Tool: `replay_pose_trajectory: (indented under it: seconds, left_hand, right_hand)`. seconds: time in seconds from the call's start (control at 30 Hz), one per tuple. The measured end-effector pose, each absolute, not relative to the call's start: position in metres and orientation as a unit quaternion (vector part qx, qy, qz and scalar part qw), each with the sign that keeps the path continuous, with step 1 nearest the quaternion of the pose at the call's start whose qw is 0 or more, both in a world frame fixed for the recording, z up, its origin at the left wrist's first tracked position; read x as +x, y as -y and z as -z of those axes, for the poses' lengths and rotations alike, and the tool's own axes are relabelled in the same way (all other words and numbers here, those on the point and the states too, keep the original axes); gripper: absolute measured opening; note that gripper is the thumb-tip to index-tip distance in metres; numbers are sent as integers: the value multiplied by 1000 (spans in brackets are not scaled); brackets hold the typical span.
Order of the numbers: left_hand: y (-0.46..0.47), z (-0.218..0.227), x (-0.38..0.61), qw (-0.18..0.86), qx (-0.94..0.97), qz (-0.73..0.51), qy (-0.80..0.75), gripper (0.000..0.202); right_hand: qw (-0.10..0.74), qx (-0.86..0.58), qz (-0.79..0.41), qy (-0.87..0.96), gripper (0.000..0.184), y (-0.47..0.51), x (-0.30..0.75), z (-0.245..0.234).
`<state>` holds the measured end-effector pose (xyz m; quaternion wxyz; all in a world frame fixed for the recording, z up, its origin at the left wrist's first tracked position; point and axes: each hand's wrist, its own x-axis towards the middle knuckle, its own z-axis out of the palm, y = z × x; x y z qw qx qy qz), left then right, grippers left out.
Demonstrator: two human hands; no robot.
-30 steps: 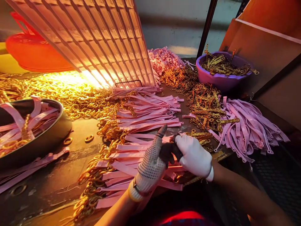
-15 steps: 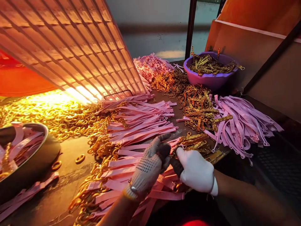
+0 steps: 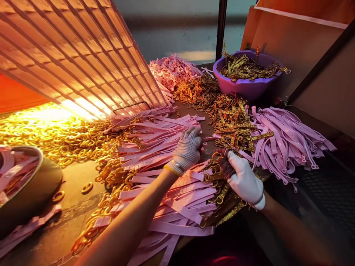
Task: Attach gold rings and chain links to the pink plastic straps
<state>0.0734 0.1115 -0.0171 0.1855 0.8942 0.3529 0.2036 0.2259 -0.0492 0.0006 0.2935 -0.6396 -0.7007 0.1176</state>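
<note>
Left hand [image 3: 186, 150] curled, fingertips on flat pink plastic straps [image 3: 155, 142]; right hand [image 3: 244, 179] pinching gold metal chain clasps [image 3: 219, 166].

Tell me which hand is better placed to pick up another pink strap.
Probably the left hand: it rests on the fanned pink straps. The right hand is down among the gold clasps.

Straps [image 3: 166, 140] in the middle of the table [image 3: 69, 218]; basin [image 3: 244, 87] behind right, pan [image 3: 30, 192] at left, rings [image 3: 55, 135] behind it
</note>
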Motion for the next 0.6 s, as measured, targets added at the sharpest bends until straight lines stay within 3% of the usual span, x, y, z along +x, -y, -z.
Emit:
replay_pose_trajectory:
  seconds: [0.13, 0.27, 0.43, 0.6]
  left_hand:
    - [-81, -12, 36, 452, 764, -293, -354, 22]
    - [-43, -20, 3, 588, 633, -308, -398, 30]
    - [-16, -13, -12, 595, 601, -284, -452, 35]
    - [-8, -5, -9, 418, 750, -223, -462, 34]
  right_hand:
    - [341, -604, -117, 711, 38, 43, 216, -10]
    - [233, -598, -128, 756, 29, 34, 192, -25]
    - [92, -600, -61, 792, 27, 31, 161, -35]
    - [32, -576, 3, 817, 29, 32, 153, -20]
